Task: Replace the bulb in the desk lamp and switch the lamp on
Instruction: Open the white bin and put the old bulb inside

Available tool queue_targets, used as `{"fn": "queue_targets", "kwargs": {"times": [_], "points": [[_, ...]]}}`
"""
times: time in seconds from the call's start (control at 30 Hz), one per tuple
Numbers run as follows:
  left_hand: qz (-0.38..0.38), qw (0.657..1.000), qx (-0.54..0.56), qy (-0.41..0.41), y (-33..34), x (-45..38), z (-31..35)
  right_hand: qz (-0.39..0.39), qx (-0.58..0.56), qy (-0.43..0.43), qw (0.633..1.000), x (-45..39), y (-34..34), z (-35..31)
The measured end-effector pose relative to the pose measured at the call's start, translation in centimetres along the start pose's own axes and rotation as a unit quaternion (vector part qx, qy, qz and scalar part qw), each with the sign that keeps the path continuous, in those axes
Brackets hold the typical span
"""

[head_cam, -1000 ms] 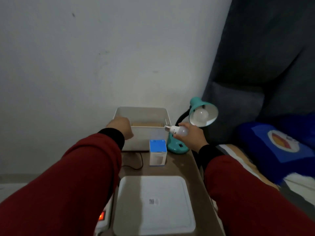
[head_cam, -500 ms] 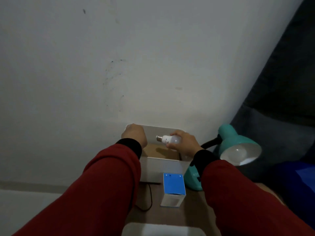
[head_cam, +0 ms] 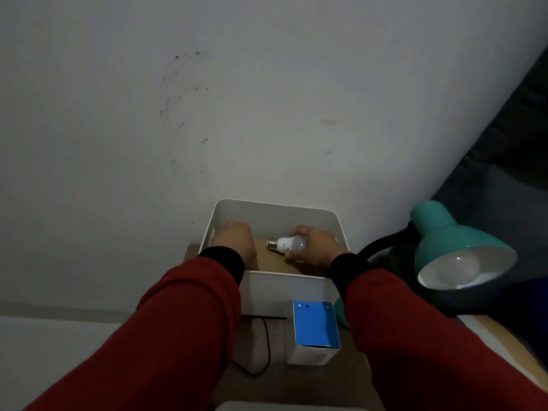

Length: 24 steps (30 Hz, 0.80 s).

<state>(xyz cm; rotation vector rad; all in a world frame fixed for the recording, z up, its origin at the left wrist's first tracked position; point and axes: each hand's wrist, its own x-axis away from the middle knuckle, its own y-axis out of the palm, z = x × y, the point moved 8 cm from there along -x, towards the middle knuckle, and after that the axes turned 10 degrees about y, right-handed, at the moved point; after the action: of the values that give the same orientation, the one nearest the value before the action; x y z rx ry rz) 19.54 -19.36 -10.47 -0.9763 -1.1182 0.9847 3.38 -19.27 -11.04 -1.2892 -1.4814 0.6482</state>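
My right hand [head_cam: 315, 247] grips a white bulb [head_cam: 286, 244] by its globe, with the metal screw base pointing left, low inside the white box [head_cam: 275, 209] just above its brown floor. At the box's left inner side my left hand [head_cam: 235, 240] rests with fingers curled; whether it holds anything is hidden. To the right stands the teal desk lamp [head_cam: 444, 235], its shade tipped toward me with another white bulb [head_cam: 458, 269] screwed in and unlit.
A small blue-topped white carton [head_cam: 314, 330] stands on the brown table in front of the box. A black cable [head_cam: 264, 351] loops beside it. The white wall is close behind the box. Dark fabric rises at the right.
My right hand has carried the bulb from the lamp's base leftward and down into the white box. The view has tilted closer over the box. My left hand stays at the box.
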Motion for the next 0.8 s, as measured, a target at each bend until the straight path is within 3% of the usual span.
{"fn": "queue_targets", "kwargs": {"times": [0.4, 0.8], "points": [[0.029, 0.999, 0.009, 0.012, -3.2, 3.9, 0.9, 0.016, 0.222, -0.006, 0.975, 3.9, -4.3, -1.9], [0.088, 0.996, 0.033, 0.012, -5.4, 16.3, 1.7, 0.054, 0.2, 0.002, 0.978, 17.9, -6.0, 1.4]]}}
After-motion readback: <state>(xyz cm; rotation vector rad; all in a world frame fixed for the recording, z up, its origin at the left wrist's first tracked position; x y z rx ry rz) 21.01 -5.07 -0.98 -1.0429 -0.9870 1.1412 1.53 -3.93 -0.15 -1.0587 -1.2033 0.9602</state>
